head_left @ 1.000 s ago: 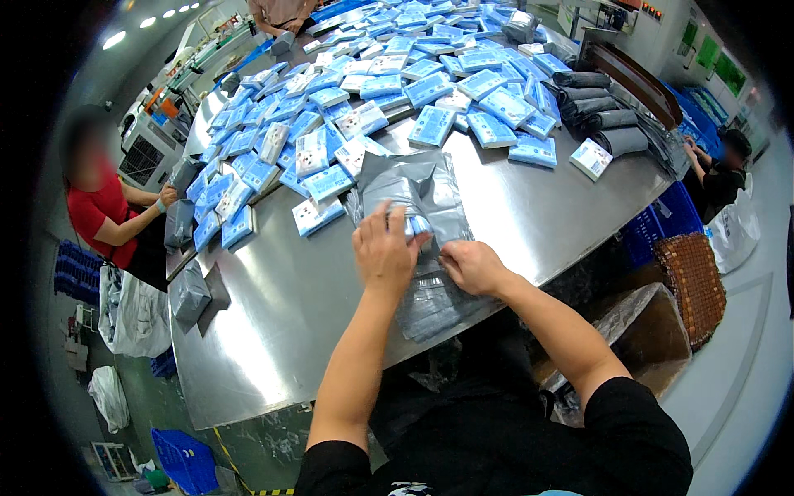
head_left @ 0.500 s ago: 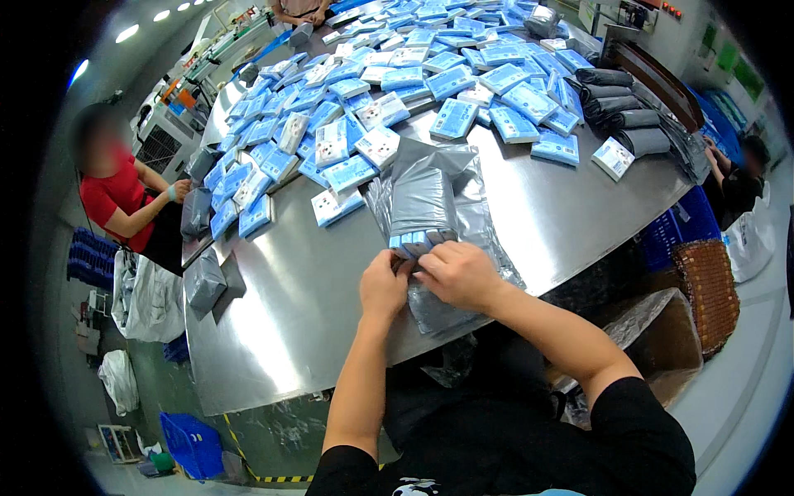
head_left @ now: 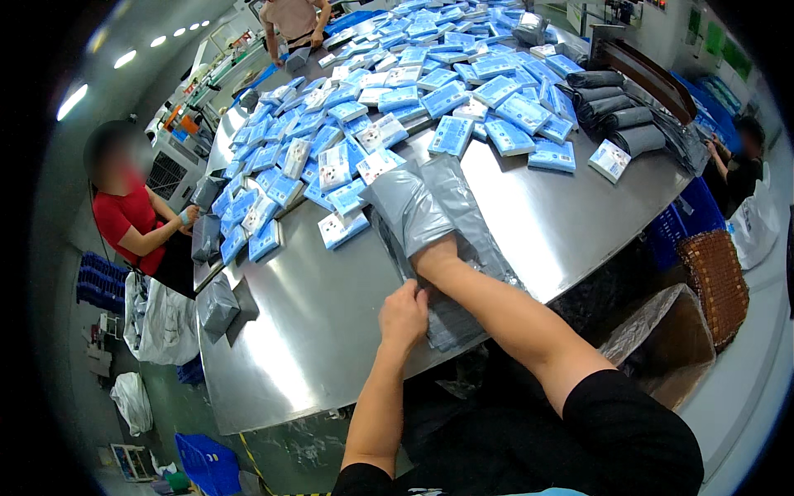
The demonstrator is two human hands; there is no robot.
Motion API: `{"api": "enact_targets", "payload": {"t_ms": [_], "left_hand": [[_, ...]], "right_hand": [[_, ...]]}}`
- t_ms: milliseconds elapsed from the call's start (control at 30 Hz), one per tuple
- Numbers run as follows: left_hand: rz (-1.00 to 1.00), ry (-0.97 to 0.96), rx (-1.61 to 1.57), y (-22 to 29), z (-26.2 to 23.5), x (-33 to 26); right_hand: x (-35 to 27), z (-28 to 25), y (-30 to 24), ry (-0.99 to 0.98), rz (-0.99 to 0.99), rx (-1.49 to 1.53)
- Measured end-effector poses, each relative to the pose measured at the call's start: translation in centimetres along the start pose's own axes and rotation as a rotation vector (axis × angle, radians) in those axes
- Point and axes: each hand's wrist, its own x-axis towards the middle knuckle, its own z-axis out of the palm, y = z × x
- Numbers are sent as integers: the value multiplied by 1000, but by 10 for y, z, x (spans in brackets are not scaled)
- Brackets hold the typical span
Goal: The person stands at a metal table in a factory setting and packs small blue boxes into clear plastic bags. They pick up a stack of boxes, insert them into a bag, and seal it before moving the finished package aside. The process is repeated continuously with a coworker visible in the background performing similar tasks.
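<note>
The grey bag (head_left: 405, 207) lies on top of a stack of flat grey bags (head_left: 451, 321) at the near edge of the metal table (head_left: 331, 331). Its mouth faces the wearer, and its far end is near the closest blue-and-white boxes (head_left: 451, 135).

Right hand (head_left: 437, 253): inserted in the bag mouth up to about the wrist. The film covers the fingers; whether they are spread, together or clamped on an item cannot be told. The forearm crosses above the stack.

Left hand (head_left: 404, 314): positioned at the left side of the stack, just below the bag mouth. The fingers are curled in toward the palm, with the thumb uppermost. Whether they pinch an edge of film cannot be told.

The boxes form a broad, loose pile across the far part of the table. Rolled grey bags (head_left: 633, 131) lie to the right of the pile, with a single box (head_left: 610, 161) just beside them. A wrapped grey parcel (head_left: 217, 304) rests at the table's left edge. Beyond it, a co-worker in a red shirt (head_left: 128, 227) stands with one hand near another grey parcel (head_left: 206, 238).
</note>
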Motion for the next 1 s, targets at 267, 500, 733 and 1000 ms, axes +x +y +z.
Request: {"api": "enact_targets", "payload": {"t_ms": [267,500,733,1000], "left_hand": [[169,220,19,20,-7,-36],[205,-107,-190,33,50,49],[-226,-330,-119,44,52,92],[-130,-346,-33,41,48,53]], "right_hand": [[-104,-19,19,744,-31,400],[-116,-24,56,339,321,320],[-126,-23,57,215,51,343],[-142,-32,64,236,151,323]]}}
